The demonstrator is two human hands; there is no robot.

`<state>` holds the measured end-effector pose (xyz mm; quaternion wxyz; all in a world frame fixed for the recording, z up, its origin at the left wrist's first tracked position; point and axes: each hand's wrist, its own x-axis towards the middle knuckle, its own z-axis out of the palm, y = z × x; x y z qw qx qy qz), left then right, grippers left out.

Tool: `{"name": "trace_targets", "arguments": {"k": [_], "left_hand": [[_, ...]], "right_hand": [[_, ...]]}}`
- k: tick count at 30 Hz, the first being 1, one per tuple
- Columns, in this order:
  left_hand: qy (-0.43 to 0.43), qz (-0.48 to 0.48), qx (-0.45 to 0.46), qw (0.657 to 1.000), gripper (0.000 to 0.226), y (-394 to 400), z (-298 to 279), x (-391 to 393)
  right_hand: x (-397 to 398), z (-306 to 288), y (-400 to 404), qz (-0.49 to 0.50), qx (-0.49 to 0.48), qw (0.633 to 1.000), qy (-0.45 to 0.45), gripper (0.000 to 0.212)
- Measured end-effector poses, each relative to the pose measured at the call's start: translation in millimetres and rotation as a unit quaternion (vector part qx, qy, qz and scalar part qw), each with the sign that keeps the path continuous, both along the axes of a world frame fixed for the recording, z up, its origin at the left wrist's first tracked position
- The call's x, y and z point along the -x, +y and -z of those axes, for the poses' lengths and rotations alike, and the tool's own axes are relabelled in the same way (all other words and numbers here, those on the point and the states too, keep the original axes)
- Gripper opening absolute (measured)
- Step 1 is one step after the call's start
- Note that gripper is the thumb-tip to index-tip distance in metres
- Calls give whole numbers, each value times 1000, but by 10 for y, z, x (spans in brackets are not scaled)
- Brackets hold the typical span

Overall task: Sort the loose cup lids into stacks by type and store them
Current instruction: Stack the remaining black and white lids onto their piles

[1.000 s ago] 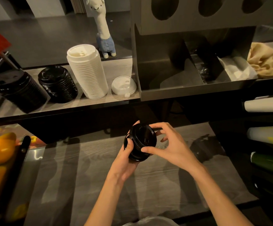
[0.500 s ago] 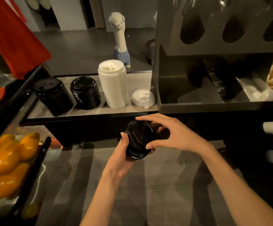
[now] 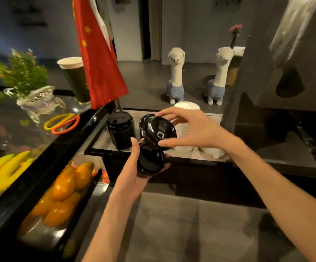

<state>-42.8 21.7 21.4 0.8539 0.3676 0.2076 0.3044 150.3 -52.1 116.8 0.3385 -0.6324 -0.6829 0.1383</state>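
Note:
My left hand (image 3: 132, 174) cups a short stack of black lids (image 3: 149, 162) from below, in front of the shelf edge. Just above it my right hand (image 3: 193, 129) pinches a tilted black lid (image 3: 158, 132) between thumb and fingers, its top facing me. On the wooden shelf (image 3: 104, 140) behind stands a stack of black lids (image 3: 120, 129). A tall white lid stack (image 3: 186, 107) is mostly hidden behind my right hand. A single white lid (image 3: 212, 152) lies under my right wrist. Whatever stands on the shelf behind the tilted lid is hidden.
A dark metal cup dispenser (image 3: 285, 82) rises at the right. Two alpaca toys (image 3: 176, 76) stand behind the shelf. A red flag (image 3: 98, 59), a paper cup (image 3: 76, 78), scissors (image 3: 62, 122) and a glass case of oranges (image 3: 62, 188) and bananas fill the left.
Both hands rose from the lower counter to the shelf's level with the black lids. The right hand now holds a tilted black lid apart, above the left hand's stack. The view swung left.

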Motion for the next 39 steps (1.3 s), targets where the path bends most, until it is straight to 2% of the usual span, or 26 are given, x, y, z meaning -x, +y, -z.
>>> {"name": "trace_targets", "arguments": {"k": [3,6,10,13,19,31,33,35,37,39], "left_hand": [[27,-38,-16,999,56,226,-31,91],[50,-73,-17,996,57,357,-17,121],[77,-95,-33,992,54,420,20,81],[88,-90,-43,991,43,437,35,55],[94,-91,-26,991,36,452,7,1],[93,-95,2,991,41,476,1,-36],[74,-99,-5,992,45,467,-3,-4],[34,-101,2,994,50,477,-17,39],[-8,-110,24,994,52,524,-73,74],[-38,-134,13,990,50,567,-149,100]], "right_hand": [[-40,-359,467,14,30,997,-74,67],[-110,-540,959,22,100,983,-149,70],[-202,-492,1354,28,193,953,-233,74],[-229,-443,1456,32,230,936,-266,73],[-317,-295,1557,51,249,931,-262,76],[-234,-231,1528,60,273,915,-290,86],[-235,-252,1503,67,251,923,-283,90],[-202,-291,1452,74,162,952,-248,82],[-63,-350,1383,49,69,977,-196,60],[136,-409,1290,10,75,989,-131,46]]}}
